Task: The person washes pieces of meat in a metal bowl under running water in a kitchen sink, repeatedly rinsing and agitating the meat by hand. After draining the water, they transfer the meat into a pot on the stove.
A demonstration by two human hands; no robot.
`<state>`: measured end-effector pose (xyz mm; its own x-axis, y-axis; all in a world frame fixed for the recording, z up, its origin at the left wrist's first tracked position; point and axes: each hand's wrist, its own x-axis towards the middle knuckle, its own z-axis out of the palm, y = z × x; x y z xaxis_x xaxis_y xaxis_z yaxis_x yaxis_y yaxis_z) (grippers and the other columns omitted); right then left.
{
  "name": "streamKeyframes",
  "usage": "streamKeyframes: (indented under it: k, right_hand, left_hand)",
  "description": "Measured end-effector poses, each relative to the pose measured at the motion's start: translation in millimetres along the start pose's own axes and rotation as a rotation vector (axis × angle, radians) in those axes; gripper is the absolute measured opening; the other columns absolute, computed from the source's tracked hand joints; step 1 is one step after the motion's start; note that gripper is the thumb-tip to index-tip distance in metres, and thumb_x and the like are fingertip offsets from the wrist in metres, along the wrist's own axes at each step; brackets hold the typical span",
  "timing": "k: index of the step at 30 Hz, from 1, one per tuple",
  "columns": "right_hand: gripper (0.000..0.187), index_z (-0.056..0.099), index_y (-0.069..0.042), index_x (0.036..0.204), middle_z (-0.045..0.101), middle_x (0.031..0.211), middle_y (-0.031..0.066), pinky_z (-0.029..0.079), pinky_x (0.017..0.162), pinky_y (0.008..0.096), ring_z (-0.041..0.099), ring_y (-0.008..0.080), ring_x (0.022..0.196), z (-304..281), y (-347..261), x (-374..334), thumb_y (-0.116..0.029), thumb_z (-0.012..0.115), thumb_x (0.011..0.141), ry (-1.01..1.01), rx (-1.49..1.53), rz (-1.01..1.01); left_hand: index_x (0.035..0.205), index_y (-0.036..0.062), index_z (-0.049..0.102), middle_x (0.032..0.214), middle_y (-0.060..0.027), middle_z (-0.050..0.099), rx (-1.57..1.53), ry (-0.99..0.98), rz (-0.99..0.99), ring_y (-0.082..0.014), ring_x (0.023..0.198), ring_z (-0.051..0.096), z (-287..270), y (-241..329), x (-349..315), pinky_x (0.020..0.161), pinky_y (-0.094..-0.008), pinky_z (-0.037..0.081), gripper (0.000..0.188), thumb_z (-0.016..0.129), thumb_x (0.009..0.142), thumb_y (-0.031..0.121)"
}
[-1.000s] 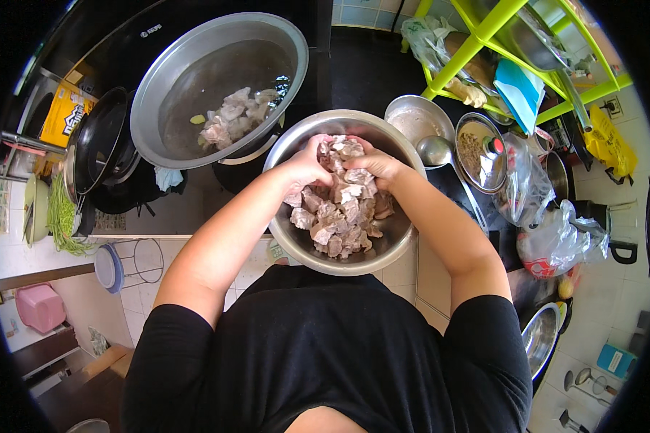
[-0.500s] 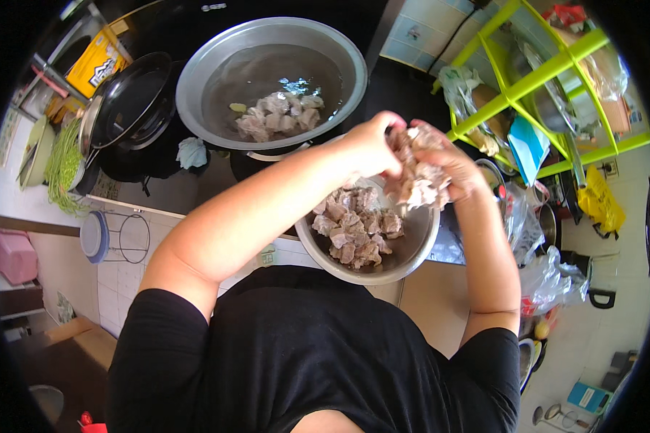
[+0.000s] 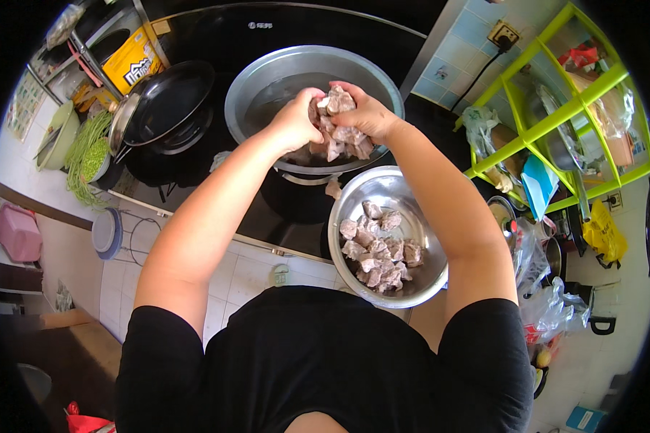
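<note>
My left hand (image 3: 296, 124) and my right hand (image 3: 374, 117) are cupped together around a heap of pale meat chunks (image 3: 338, 127). They hold it over the near part of a large metal basin (image 3: 240, 92), which has liquid in it. What else lies in the basin under my hands is mostly hidden. Nearer to me, a smaller steel bowl (image 3: 427, 278) contains more meat chunks (image 3: 379, 252). One loose piece of meat (image 3: 333, 188) lies outside the bowl, just left of its rim on the dark stove.
Left of the basin stands a black frying pan (image 3: 167, 101) on the black stove (image 3: 245, 206). Green long beans (image 3: 87, 155) hang at the far left. A green shelf rack (image 3: 534, 126) holds items at the right, with plastic bags (image 3: 552, 310) below it.
Both hands have carried the meat from above the steel bowl up and left to the basin. A loose piece now shows on the stove. The view has shifted slightly.
</note>
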<state>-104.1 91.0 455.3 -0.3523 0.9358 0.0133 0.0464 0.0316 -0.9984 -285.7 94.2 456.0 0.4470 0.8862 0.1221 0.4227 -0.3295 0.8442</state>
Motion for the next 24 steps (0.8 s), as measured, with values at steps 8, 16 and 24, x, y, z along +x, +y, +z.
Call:
streamKeyframes:
  k: [8,16,24]
  right_hand:
    - [0.056,0.05,-0.007,0.12,0.054,0.115,0.0165,0.04,0.091,0.032,0.051,0.0262,0.107,-15.0,-0.3,-23.6,-0.021,0.07,0.069,0.022,-0.856,-0.131]
    - [0.028,0.061,-0.003,0.102,0.064,0.087,0.0111,0.047,0.074,0.0276,0.06,0.0194,0.08,-34.7,21.9,-161.9,-0.02,0.061,0.079,0.467,-0.465,-0.08]
    - [0.026,0.061,0.0,0.1,0.064,0.091,0.0141,0.047,0.073,0.0291,0.061,0.0199,0.079,-8.4,99.6,-245.7,-0.018,0.059,0.081,0.234,-0.497,0.319]
  left_hand:
    - [0.114,0.0075,0.051,0.106,-0.0106,0.056,0.504,0.115,0.102,-0.0225,0.089,0.055,-13.9,37.4,-36.3,0.078,-0.0309,0.046,0.045,0.069,0.072,0.012]
    - [0.086,0.0072,0.061,0.078,-0.0047,0.058,0.343,0.024,0.138,-0.0231,0.066,0.056,50.0,-21.1,-147.4,0.06,-0.033,0.046,0.012,0.062,0.075,0.011]
    - [0.102,0.016,0.056,0.109,-0.0125,0.049,0.803,-0.055,0.008,-0.0317,0.093,0.052,105.9,-117.6,-124.4,0.076,-0.0396,0.047,0.029,0.056,0.073,0.011]
